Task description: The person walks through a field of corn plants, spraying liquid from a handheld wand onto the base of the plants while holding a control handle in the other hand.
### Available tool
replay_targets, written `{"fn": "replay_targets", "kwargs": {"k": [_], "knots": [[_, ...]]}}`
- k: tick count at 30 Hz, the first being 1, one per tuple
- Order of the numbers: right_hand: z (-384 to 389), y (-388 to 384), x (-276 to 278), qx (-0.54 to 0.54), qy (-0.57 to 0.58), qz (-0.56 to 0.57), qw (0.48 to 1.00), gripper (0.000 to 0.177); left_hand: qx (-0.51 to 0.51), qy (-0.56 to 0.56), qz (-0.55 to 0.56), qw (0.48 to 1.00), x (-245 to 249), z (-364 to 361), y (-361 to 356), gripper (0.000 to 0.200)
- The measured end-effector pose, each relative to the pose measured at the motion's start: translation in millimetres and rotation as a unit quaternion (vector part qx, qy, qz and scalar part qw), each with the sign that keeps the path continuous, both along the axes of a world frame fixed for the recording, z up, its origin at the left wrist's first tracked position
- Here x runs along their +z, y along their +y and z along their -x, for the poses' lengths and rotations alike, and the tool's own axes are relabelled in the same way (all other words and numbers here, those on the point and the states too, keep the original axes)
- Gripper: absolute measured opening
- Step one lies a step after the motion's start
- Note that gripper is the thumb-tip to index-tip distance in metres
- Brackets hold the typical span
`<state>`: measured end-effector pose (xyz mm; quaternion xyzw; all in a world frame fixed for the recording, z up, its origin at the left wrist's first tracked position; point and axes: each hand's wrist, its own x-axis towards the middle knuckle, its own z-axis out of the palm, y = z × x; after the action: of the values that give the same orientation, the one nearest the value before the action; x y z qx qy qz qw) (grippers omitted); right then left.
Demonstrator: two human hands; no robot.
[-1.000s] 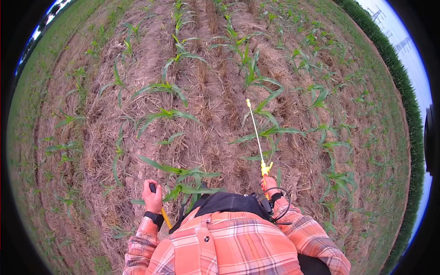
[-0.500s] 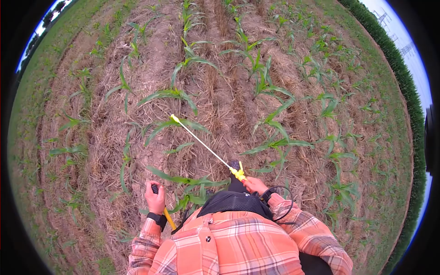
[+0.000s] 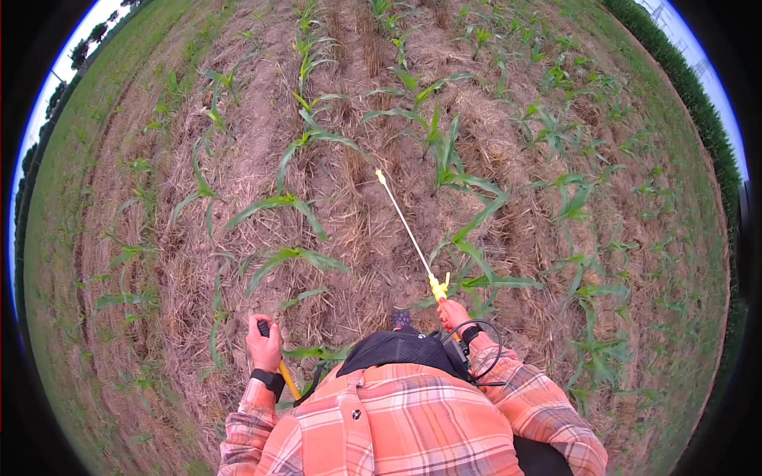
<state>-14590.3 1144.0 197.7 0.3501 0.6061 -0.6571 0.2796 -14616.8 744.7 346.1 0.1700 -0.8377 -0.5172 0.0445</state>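
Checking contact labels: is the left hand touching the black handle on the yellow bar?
Touching. The head view shows the left hand with its grip closed around the black handle, whose top end pokes out.

Ground below you: brown field soil, bare in patches. Dry straw lies scattered over it. Young corn plants stand in rows leading away from you, tan stubble between two.

Coral, white and grey plaid right across the long-sleeved cloth shirt; vivid yellow at both ends of the thin white wand; black grip on the slim yellow rod!
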Motion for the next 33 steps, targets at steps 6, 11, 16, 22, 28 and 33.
{"fn": "replay_targets", "kwargs": {"k": [6,11,16,22,28,33], "knots": [[26.4,58.5,-2.4,-0.107,0.005,-0.022,0.994,0.039,-0.036,0.043,0.033,0.998,-6.2,40.6,24.1,0.011],[42.5,82.0,2.0,-0.216,0.038,-0.031,0.975,0.036,-0.03,0.051,0.057,0.997,2.1,64.4,32.1,0.01],[67.8,87.6,1.6,-0.268,0.051,-0.044,0.961,0.034,-0.033,0.041,0.074,0.996,-8.8,97.4,19.6,0.011],[126.8,52.7,2.9,-0.254,0.019,-0.06,0.965,0.036,-0.05,0.09,0.062,0.993,-18.4,170.7,-4.1,0.01],[194.9,-4.3,1.7,-0.104,0.037,-0.101,0.989,0.037,-0.029,0.052,0.024,0.998,-30.0,217.7,-51.9,0.01],[243.9,-62.5,40.5,0.006,0.001,-0.109,0.994,0.034,-0.039,0.078,0.035,0.996,-22.0,252.8,-69.9,0.01]]}}
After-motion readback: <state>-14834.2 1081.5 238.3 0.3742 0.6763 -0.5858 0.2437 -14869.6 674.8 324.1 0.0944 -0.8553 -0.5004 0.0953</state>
